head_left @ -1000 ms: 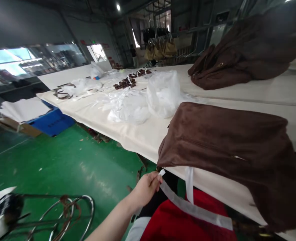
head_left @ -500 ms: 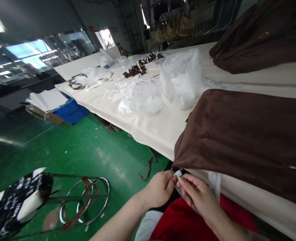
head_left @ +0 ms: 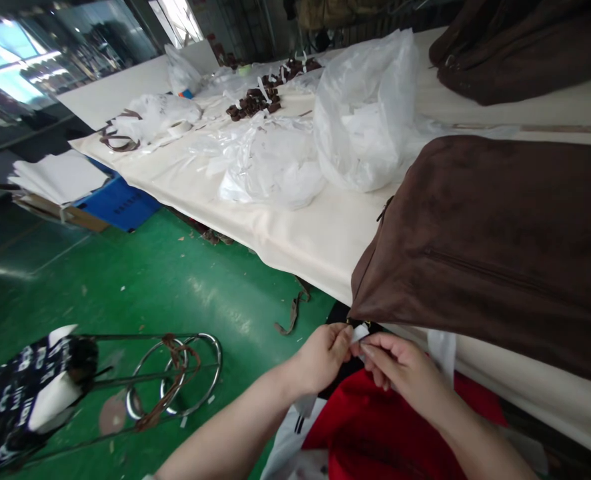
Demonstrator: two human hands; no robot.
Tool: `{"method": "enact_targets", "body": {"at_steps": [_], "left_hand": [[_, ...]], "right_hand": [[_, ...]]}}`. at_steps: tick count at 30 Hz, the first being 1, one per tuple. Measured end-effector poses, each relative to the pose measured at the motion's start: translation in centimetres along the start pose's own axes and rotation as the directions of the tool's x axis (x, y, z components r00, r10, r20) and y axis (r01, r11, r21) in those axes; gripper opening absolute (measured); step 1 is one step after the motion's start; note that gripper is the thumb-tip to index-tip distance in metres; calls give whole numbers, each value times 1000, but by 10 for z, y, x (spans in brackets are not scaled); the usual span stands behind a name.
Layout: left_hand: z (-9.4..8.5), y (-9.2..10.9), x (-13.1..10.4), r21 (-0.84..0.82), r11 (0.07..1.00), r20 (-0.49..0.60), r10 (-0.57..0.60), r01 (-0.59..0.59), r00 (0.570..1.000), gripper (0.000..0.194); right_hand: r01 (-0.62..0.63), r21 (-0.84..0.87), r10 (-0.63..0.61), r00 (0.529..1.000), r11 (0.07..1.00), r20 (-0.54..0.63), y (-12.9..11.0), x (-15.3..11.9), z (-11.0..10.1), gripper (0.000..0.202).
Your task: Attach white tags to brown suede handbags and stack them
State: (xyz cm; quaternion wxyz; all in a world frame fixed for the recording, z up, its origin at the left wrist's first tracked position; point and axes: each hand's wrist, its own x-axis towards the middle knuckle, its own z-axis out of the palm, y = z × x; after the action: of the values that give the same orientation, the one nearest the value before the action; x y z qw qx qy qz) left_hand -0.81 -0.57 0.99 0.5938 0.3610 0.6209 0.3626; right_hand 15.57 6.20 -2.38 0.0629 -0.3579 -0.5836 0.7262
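A large brown bag [head_left: 495, 253] with a zipper line across its side lies over the table's near edge. Just below its lower left corner, my left hand [head_left: 320, 360] is closed in a pinch at a small white slip [head_left: 359, 332]. My right hand [head_left: 400, 367] meets it from the other side, thumb and fingers pinched on the slip's lower end. Small metal fittings show at the bag's corner above the fingers. Whether the slip is paper, film or a tag I cannot make out.
The cream-covered table [head_left: 320, 233] carries crumpled clear plastic bags [head_left: 365, 127], bundles of brown straps [head_left: 255, 103] and another brown bag [head_left: 515, 53]. A metal-framed stool [head_left: 190, 380] stands on the green floor at left. Farther back is a blue box [head_left: 120, 203] with white sheets.
My view has tilted down and shifted right. Both hands stay together below the bag's corner, and more of the white slip shows between them.
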Motion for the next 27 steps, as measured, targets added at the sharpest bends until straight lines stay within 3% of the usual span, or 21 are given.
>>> {"method": "enact_targets", "body": {"at_steps": [2, 4, 7, 9, 13, 17, 21, 24, 25, 27], "left_hand": [[-3, -1, 0, -225, 962, 103, -134, 154, 986, 43], [-8, 0, -2, -391, 867, 249, -224, 310, 942, 36], [-13, 3, -5, -508, 706, 475, -248, 493, 844, 26], [-14, 4, -8, -546, 643, 547, -212, 537, 810, 22], [-11, 4, -12, -617, 619, 519, -143, 485, 843, 25], [-5, 5, -13, -590, 705, 406, -163, 394, 899, 32], [7, 5, -12, -428, 883, 170, -133, 195, 976, 42], [14, 1, -12, -32, 997, -17, 67, -67, 998, 47], [16, 0, -13, 186, 971, -59, 164, -150, 985, 46], [17, -4, -15, 612, 758, -64, 334, -228, 940, 39]], "right_hand": [[3, 47, -4, 999, 999, 36, 6, 1, -2, 38], [7, 69, -10, 999, 998, 40, 7, 2, -2, 36], [55, 83, -58, 997, 995, 42, 3, 7, 1, 29], [123, 106, -130, 989, 987, 64, -2, 12, 2, 25], [151, 90, -159, 983, 984, 95, -6, 20, -1, 27], [105, -79, -106, 994, 991, -19, -7, 21, -4, 31], [87, -140, -102, 990, 986, -102, -6, 15, -7, 26], [33, -100, -47, 989, 994, -143, -5, 5, -10, 25], [17, -81, -29, 987, 997, -158, -5, 1, -11, 26], [11, -41, -18, 986, 999, -166, -6, -6, -12, 29]]}}
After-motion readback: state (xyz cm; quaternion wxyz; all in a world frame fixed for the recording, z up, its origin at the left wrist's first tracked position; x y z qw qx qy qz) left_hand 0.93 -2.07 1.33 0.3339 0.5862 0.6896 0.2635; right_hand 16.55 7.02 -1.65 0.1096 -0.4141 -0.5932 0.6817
